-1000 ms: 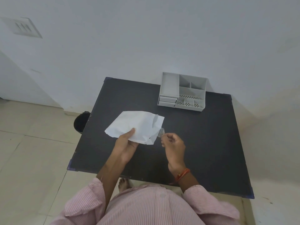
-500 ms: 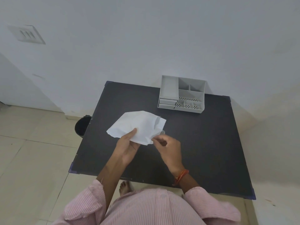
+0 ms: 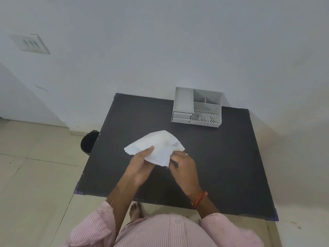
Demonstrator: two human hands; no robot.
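A crumpled white paper pouch [image 3: 160, 145] is held up over the middle of the black table [image 3: 222, 157]. My left hand [image 3: 140, 166] grips its lower left part, thumb on top. My right hand [image 3: 185, 168] is at the pouch's right edge, where the mouth is. Its fingers are curled, and thumb and forefinger pinch the edge. The fingertips are partly hidden behind the paper, so I cannot tell whether they also hold something small.
A grey desk organiser [image 3: 197, 107] with compartments and two small drawers stands at the table's far edge against the white wall. A black bin [image 3: 88, 142] sits on the floor left of the table. My bare foot [image 3: 136, 211] shows under the near edge.
My right hand, which pinched a small clear item just right of the pouch, has moved left to the pouch's edge. The pouch has tipped and crumpled a little. The view has shifted down.
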